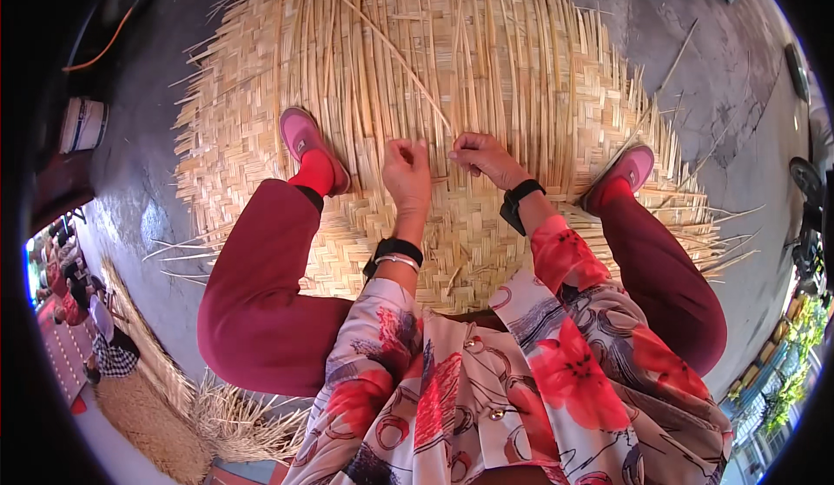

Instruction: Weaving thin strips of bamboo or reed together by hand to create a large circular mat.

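A large woven mat (pixel 469 250) of pale, flat strips, which look like bamboo, lies on the floor between my feet. Loose lengthwise strips (pixel 495 68) run away from me across its far part. My left hand (pixel 407 172) is over the middle of the mat, its fingers closed and pinched together. Just to its right, my right hand (pixel 488 159) is closed too, with thumb and fingertips pressed together. One long thin strip (pixel 391 50) slants over the others, and its near end comes close to my right fingertips. What either pinch holds is too small to make out.
My feet in pink shoes (pixel 300 133) rest on the mat's left and right sides. Loose strip ends stick out round its edges over the grey floor (pixel 721 94). More woven matting (pixel 143 415) and a heap of strips (pixel 248 420) lie at lower left, near other seated people (pixel 104 328).
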A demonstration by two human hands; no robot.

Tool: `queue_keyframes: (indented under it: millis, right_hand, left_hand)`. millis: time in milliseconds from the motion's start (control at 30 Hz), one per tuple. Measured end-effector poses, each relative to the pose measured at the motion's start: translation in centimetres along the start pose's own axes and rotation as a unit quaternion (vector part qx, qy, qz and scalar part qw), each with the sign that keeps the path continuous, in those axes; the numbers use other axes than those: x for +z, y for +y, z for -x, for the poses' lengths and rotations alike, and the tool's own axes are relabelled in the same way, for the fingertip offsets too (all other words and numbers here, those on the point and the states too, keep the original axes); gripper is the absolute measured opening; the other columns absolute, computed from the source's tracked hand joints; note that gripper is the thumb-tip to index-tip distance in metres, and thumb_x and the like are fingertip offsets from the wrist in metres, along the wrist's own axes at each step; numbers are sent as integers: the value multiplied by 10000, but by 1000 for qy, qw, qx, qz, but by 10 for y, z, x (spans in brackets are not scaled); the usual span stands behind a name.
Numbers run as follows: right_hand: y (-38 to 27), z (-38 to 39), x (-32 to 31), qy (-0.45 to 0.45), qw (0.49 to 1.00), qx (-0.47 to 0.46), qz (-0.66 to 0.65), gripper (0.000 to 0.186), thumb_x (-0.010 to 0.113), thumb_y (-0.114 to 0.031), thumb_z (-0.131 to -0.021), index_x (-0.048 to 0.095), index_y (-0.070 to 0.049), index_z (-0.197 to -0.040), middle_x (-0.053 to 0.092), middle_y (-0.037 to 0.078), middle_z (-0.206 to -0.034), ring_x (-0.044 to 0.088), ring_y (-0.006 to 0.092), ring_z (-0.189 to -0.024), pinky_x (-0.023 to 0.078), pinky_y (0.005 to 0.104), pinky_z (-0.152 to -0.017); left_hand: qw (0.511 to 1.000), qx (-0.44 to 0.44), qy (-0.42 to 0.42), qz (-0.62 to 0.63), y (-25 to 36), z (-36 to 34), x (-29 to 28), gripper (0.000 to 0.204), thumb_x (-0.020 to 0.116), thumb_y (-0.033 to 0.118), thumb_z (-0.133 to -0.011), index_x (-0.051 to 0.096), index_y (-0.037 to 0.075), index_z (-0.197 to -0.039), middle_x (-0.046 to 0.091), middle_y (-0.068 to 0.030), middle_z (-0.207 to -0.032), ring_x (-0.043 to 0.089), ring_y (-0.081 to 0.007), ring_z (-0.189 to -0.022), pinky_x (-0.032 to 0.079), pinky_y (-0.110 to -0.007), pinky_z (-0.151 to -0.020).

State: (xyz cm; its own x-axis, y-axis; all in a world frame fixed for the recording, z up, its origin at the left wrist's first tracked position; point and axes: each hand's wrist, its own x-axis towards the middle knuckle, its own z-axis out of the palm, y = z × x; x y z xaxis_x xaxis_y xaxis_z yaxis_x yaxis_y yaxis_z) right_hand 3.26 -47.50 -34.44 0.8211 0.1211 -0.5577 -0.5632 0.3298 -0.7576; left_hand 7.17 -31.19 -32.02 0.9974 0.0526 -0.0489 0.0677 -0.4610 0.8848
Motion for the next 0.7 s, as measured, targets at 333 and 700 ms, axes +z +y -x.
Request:
queue_keyframes:
  millis: [333,700]
  right_hand:
    - [29,12,30,140,956,-155,207,237,658,-135,-829,482,-85,-678,460,-45,-614,415,44,-573,355,238,-481]
    - [6,19,50,117,960,-110,231,137,642,-17,-778,542,20,-692,560,33,-636,532,105,-587,438,265,-530]
  left_hand:
    - [955,7,-113,-274,-26,70,35,203,541,132,-837,491,1,-983,599,-207,-853,630,-380,-714,511,-460,-554]
    - [944,77,-59,-316,-4,68,4,114,565,148,-798,549,44,-843,632,-129,-751,658,-291,-700,480,-399,-604]
